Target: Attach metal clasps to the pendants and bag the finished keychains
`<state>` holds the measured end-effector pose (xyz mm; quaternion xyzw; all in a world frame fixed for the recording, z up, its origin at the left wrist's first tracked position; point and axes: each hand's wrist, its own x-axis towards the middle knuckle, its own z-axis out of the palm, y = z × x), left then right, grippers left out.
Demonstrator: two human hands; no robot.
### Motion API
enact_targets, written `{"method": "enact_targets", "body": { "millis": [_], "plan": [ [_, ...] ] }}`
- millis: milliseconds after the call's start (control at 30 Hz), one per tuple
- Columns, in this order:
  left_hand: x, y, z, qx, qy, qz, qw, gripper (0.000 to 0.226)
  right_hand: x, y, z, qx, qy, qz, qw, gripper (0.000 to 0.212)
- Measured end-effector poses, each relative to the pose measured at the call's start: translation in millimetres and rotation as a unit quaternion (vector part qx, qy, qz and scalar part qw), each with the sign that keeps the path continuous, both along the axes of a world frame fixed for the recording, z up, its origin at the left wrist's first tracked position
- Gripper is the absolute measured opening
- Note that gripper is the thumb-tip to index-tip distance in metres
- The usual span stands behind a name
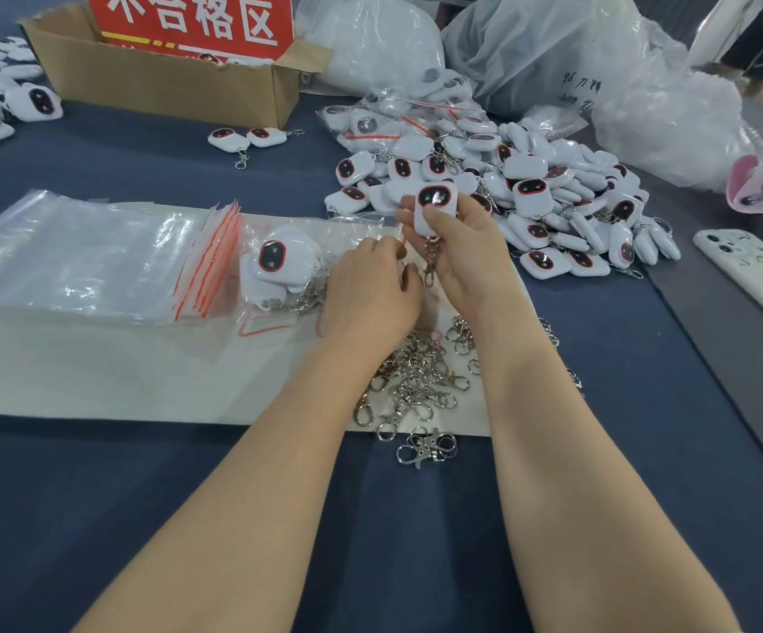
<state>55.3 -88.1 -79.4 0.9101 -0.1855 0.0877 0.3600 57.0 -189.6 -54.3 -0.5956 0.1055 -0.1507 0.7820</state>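
Head view. The right hand (pixel 466 258) holds a white pendant (pixel 434 205) upright above the worktop (pixel 188 518), thumb across its lower face and fingers (pixel 409 204) curled behind it. A metal clasp (pixel 430 262) hangs from the pendant's lower edge, between the two hands.

The left hand (pixel 370 294) lies just beside it, fingers curled and pinching the red-striped mouth of a clear bag (pixel 352 235). Several finished keychains (pixel 279 267) lie inside this bag, their chains toward the viewer. The bag rests on a white sheet (pixel 96 372) spread over the dark blue worktop.

To the left, a stack of empty zip bags (pixel 96 262) lies flat. Loose clasps (pixel 416 386) are heaped between the forearms, some spilling off the sheet. A pile of pendants (pixel 553 198) lies beyond the right hand.

At the rear stand a cardboard box (pixel 165 84) bearing a red sign (pixel 192 16) and large plastic sacks (pixel 576 61). A phone (pixel 758 276) lies at the right edge.
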Motion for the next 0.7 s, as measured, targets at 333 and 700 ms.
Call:
{"method": "enact_targets", "body": {
  "millis": [333,700],
  "plan": [
    [-6,2,8,-0.056,-0.002,-0.006,0.998,0.025,-2,18,28,-0.211,-0.082,-0.043,0.973,0.012],
    [-7,-3,14,-0.22,0.007,0.02,0.975,0.017,-1,16,33,-0.208,0.034,-0.071,0.975,0.008]
  ]
}}
